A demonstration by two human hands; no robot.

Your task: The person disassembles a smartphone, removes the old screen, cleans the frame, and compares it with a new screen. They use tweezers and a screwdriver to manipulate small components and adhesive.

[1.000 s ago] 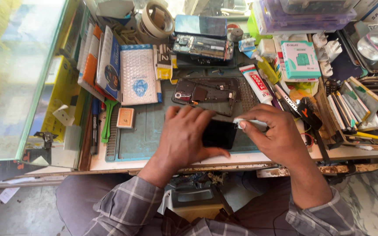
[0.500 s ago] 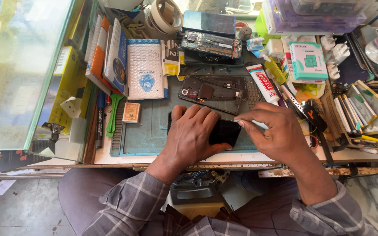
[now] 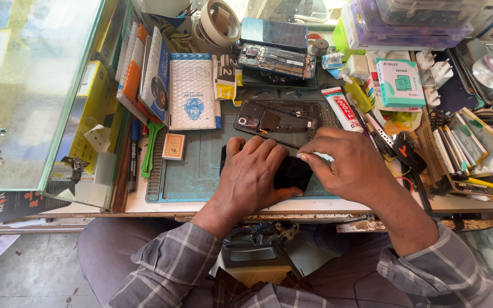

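Two hands are working at the near edge of the counter (image 3: 144, 202), both on one dark phone (image 3: 293, 173) that is lying flat on the green work mat (image 3: 201, 171). The left hand (image 3: 252, 174) is pressing down flat, fingers spread over the phone's left part, its grip wide and loose. The right hand (image 3: 346, 168) is sitting at three o'clock of the phone, its grip pinched narrow on a thin pale tool (image 3: 315, 155) at the phone's top edge. Beyond, at twelve o'clock, one opened phone frame (image 3: 281, 118) is lying on the mat. Further out, two more phones are lying: one opened with its boards showing (image 3: 276, 60), one blue-backed (image 3: 274, 33). At eleven o'clock one white padded envelope (image 3: 192, 91) is lying, with one tape roll (image 3: 219, 24) beyond it.
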